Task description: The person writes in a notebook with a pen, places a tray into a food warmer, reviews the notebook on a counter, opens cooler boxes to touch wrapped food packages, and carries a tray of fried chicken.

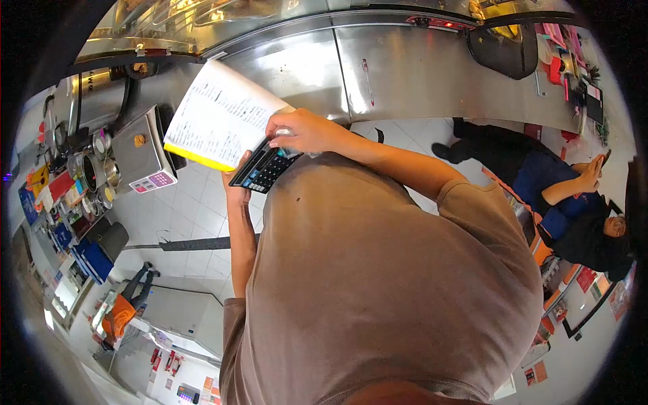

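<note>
A black calculator (pixel 268 169) with rows of keys is tilted in front of my torso, its lower edge close to my shirt. My left hand (pixel 236 185) grips it at its left side, the fingers partly hidden behind it. Curled over the calculator's upper end is my right hand (pixel 300 129), with something clear and shiny by its fingers that I cannot make out. Just beyond both hands lies an open notebook (pixel 219 111) with handwritten lines and a yellow edge. It rests on the steel counter's edge.
On the steel counter (pixel 418 88) lies a red-capped pen (pixel 368 81). A grey box (pixel 138 145) with a small brown lump stands left, near metal bowls and pots (pixel 94 169). One person (pixel 560 182) sits at the right; another person (pixel 121 314) is lower left.
</note>
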`<state>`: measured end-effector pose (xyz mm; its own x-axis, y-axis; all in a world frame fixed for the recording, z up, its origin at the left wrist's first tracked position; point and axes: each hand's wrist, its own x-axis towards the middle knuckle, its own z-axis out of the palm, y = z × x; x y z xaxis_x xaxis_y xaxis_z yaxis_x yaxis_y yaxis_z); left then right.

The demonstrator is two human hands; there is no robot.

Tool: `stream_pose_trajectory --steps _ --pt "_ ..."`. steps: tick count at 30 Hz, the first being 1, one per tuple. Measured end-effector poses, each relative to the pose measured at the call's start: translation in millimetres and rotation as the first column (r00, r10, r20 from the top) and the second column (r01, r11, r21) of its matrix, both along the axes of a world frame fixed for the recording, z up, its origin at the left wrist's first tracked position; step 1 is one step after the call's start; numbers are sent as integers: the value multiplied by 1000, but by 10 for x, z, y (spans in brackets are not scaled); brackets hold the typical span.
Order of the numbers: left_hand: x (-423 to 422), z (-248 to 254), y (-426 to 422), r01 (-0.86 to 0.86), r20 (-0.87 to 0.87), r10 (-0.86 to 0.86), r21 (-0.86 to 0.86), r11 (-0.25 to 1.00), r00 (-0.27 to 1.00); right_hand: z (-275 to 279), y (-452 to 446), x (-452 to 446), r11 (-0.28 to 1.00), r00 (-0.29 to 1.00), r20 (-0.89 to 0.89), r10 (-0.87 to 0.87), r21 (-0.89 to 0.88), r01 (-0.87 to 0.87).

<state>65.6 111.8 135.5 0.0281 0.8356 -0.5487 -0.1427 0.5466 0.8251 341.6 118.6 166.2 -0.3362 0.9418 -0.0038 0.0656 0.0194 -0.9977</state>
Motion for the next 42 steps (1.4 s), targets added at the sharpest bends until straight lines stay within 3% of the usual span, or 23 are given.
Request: stream_pose_trajectory --steps 4,5,8,10,12,14,17,20,22,25,28,30,31,34,37,39,41,42 --pt "-130 -101 -199 -86 75 85 19 996 994 -84 -67 104 995 1000 -18 3 -101 -5" --pt "-152 -129 -223 -86 83 85 12 996 993 -93 -82 152 999 997 56 -50 16 49" --pt "-204 -200 -231 -98 105 98 -3 995 990 -274 -99 478 912 967 -75 -244 -357 203" --pt "-208 -190 -264 -126 104 127 -15 992 986 -718 -87 898 875 888 105 -447 -156 459" --pt "-281 -293 -342 -139 106 139 -9 990 985 -1454 -139 1362 733 707 428 -563 -135 666" --pt "-285 -352 -355 -149 110 148 0 989 983 -2195 -266 1895 716 520 520 -678 304 628" --pt "-336 -383 -406 -135 99 134 1 991 986 -1832 -269 1965 735 424 781 -459 67 674" --pt "-366 -475 -387 -116 111 120 -40 992 987 -1376 -35 1667 812 346 925 -156 -79 579" --pt "-369 -473 -430 -195 154 210 -103 975 966 -1614 102 1652 841 357 922 -148 -73 536" --pt "-287 -489 -508 -195 174 204 -64 979 963 -1724 328 1679 875 372 923 -101 -96 475" --pt "-117 -378 -486 -241 159 250 -72 968 955 -1775 548 1716 860 685 702 -194 -214 463" --pt "-77 -437 -551 -269 150 281 -93 959 948 -1721 624 1550 876 880 361 -309 -254 411" --pt "-72 -501 -577 -304 188 317 -97 948 929 -1690 631 1432 884 923 164 -347 -272 381" --pt "9 -519 -602 -345 175 358 -102 933 917 -1124 704 1003 932 975 -48 -217 -309 192" --pt "59 -699 -678 -357 207 370 -95 929 906 -605 757 534 986 990 111 92 -147 -75" --pt "-89 -965 -817 -288 307 315 -132 949 898 86 831 129 926 811 448 376 -213 -312" --pt "-175 -1574 -1087 -378 -10 386 -223 898 923 310 766 -500 828 576 636 514 -193 -526" --pt "-238 -1673 -1176 -350 -129 339 -73 934 932 235 699 -753 777 489 703 516 -144 -613"
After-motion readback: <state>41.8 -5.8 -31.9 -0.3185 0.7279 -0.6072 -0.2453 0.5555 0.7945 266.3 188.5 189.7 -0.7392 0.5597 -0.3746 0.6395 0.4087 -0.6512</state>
